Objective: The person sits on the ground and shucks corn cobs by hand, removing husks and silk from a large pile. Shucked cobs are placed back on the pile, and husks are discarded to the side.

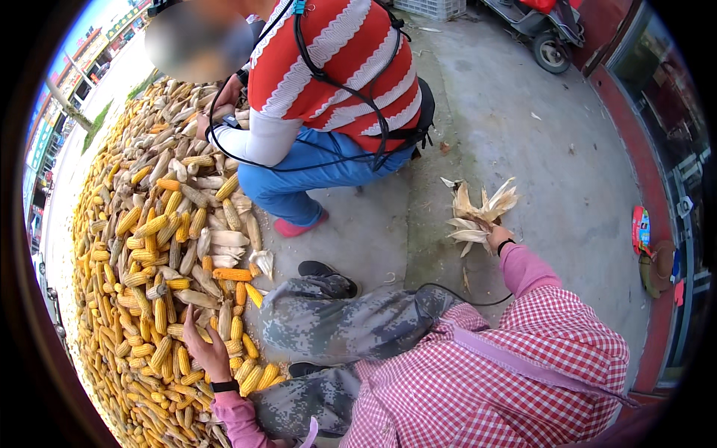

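My left hand reaches over the near edge of a big heap of corn, its fingers stretched and apart with nothing seen in them. Just above its fingertips lies an ear of corn in pale husk. Bare yellow cobs surround the hand. Out to the right, my right hand is closed round the base of a bunch of dry corn husks, whose pale leaves fan outward above the concrete. Whether a cob is inside the bunch is hidden.
A person in a red and white striped top squats beside the heap, hands at the unhusked ears. The concrete floor stretches right to a red-framed doorway. A parked scooter and a white crate stand at the back.
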Tool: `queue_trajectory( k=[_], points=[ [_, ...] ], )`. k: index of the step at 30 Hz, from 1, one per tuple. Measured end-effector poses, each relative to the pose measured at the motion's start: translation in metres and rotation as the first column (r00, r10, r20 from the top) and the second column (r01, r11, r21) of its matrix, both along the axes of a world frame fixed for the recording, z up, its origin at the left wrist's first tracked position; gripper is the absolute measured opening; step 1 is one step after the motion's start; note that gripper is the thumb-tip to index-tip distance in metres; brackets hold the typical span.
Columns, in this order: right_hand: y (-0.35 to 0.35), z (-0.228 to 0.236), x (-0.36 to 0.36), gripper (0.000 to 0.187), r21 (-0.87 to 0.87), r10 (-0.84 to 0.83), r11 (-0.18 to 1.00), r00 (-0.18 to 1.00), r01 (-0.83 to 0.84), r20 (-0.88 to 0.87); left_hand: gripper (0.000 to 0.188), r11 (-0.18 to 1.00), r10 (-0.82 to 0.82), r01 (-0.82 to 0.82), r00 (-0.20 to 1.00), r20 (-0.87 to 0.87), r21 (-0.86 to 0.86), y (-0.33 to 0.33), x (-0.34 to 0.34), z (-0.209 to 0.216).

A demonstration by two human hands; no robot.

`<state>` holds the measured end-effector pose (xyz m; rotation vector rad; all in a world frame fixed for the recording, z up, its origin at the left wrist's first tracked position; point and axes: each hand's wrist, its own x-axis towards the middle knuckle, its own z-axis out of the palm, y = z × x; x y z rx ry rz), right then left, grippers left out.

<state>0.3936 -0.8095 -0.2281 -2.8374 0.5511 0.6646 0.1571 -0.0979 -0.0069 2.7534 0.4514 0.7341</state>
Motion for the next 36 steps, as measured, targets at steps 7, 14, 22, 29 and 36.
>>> queue_trajectory(
  k=[7, 14, 22, 29, 36],
  points=[
    [-0.049, -0.048, 0.009, 0.033, -0.074, -0.276, 0.955, 0.954, 0.286, 0.116, 0.055, 0.999, -0.046, 0.045, 0.999, -0.009, -0.024, -0.008, 0.007, 0.002],
    [-0.069, -0.069, 0.014, 0.039, 0.051, -0.477, 0.873, 0.829, 0.484, 0.292, 0.052, 0.998, -0.004, 0.003, 1.000, -0.015, -0.070, -0.003, -0.010, -0.002],
    [-0.078, -0.071, 0.018, 0.052, 0.171, -0.595, 0.797, 0.701, 0.580, 0.393, 0.052, 0.997, 0.016, -0.018, 1.000, -0.016, -0.078, -0.005, -0.018, 0.002],
    [-0.086, -0.078, 0.028, 0.064, 0.244, -0.658, 0.750, 0.654, 0.615, 0.374, 0.053, 0.998, 0.010, -0.012, 1.000, -0.029, -0.066, -0.004, -0.017, 0.000],
    [-0.094, -0.078, 0.022, 0.045, 0.234, -0.694, 0.705, 0.581, 0.670, 0.426, 0.052, 0.997, -0.013, 0.011, 0.999, -0.037, -0.070, -0.008, -0.008, -0.001]
  ],
)
